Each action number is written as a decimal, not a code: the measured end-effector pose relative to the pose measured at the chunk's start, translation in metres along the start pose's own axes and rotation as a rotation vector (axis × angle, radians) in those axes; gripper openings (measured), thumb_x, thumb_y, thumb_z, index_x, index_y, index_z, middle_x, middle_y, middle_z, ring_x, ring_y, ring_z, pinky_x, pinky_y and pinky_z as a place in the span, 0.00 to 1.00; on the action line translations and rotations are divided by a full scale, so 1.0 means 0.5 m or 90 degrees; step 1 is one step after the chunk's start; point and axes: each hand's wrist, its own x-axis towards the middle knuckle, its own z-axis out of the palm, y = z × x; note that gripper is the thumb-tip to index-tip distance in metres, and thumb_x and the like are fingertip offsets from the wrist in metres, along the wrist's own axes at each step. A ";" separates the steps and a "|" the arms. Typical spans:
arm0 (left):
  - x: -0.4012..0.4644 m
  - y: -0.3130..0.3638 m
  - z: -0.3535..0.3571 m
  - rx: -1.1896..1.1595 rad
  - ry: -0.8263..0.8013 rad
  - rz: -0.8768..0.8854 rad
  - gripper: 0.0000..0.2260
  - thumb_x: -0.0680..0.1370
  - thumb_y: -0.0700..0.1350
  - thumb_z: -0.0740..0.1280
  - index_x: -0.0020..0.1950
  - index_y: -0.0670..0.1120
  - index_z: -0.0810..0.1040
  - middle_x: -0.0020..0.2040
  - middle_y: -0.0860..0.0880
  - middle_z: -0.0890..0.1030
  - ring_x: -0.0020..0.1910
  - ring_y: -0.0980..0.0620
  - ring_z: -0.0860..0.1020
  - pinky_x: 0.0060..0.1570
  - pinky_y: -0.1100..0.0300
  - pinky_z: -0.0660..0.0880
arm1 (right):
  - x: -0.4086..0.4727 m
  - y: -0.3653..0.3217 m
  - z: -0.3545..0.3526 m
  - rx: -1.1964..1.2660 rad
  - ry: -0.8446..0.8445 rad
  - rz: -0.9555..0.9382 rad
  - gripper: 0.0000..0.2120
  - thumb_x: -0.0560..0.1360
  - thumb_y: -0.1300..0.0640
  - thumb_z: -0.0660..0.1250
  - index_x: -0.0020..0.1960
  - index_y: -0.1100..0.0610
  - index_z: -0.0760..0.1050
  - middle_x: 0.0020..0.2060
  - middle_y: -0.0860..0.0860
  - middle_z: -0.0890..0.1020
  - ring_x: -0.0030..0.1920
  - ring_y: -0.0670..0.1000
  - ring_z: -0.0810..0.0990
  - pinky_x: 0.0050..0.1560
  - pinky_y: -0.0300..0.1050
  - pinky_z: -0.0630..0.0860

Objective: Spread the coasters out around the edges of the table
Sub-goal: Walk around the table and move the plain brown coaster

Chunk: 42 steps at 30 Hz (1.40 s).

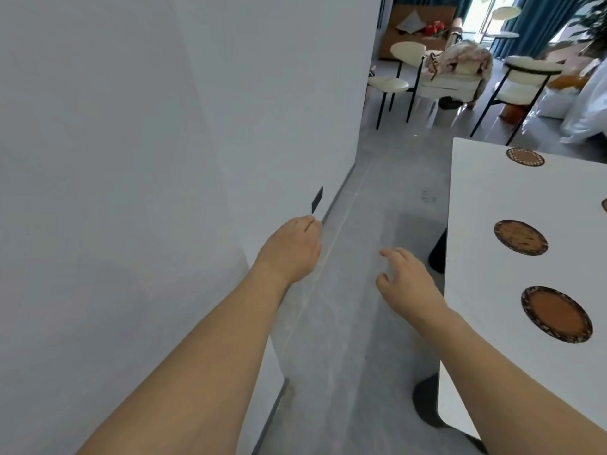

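Note:
A white table (486, 205) fills the right side of the head view. Three round brown coasters lie along its left edge: a near one (556, 313), a middle one (520, 237) and a far patterned one (525, 156). A sliver of another coaster (604, 205) shows at the right frame edge. My left hand (292, 247) hangs over the floor beside the wall, fingers curled in, nothing visible in it. My right hand (407, 277) hovers over the floor just left of the table edge, fingers apart and holding nothing.
A white wall (164, 159) with a dark socket (317, 199) runs along the left, leaving a grey floor corridor (377, 224) beside the table. Dark table legs (438, 254) stand under the edge. Cream chairs (404, 67) and a cluttered sofa sit at the back.

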 end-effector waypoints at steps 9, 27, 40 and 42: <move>0.304 -0.010 0.125 -0.037 -0.050 0.079 0.16 0.80 0.45 0.56 0.65 0.40 0.70 0.63 0.43 0.74 0.61 0.44 0.72 0.60 0.54 0.70 | 0.218 0.111 -0.001 0.015 0.034 0.095 0.24 0.74 0.58 0.60 0.70 0.59 0.66 0.69 0.54 0.69 0.69 0.55 0.67 0.69 0.48 0.64; 0.825 -0.022 0.371 -0.092 -0.218 0.112 0.17 0.80 0.45 0.55 0.65 0.38 0.70 0.62 0.41 0.74 0.59 0.41 0.74 0.60 0.46 0.72 | 0.634 0.339 -0.024 0.033 0.016 0.233 0.24 0.75 0.60 0.61 0.70 0.60 0.66 0.69 0.55 0.69 0.69 0.54 0.67 0.68 0.45 0.62; 1.163 0.061 0.456 -0.105 -0.221 0.164 0.17 0.81 0.46 0.56 0.67 0.39 0.70 0.65 0.40 0.73 0.61 0.41 0.73 0.61 0.50 0.71 | 0.895 0.508 -0.098 0.061 0.054 0.292 0.23 0.75 0.59 0.60 0.70 0.59 0.66 0.68 0.54 0.71 0.67 0.54 0.69 0.68 0.47 0.64; 1.217 0.088 0.477 -0.117 -0.224 0.194 0.18 0.80 0.45 0.57 0.67 0.38 0.70 0.65 0.39 0.73 0.62 0.40 0.73 0.61 0.50 0.69 | 0.909 0.537 -0.103 0.069 0.062 0.329 0.24 0.75 0.59 0.60 0.70 0.59 0.66 0.68 0.54 0.70 0.67 0.55 0.69 0.69 0.48 0.64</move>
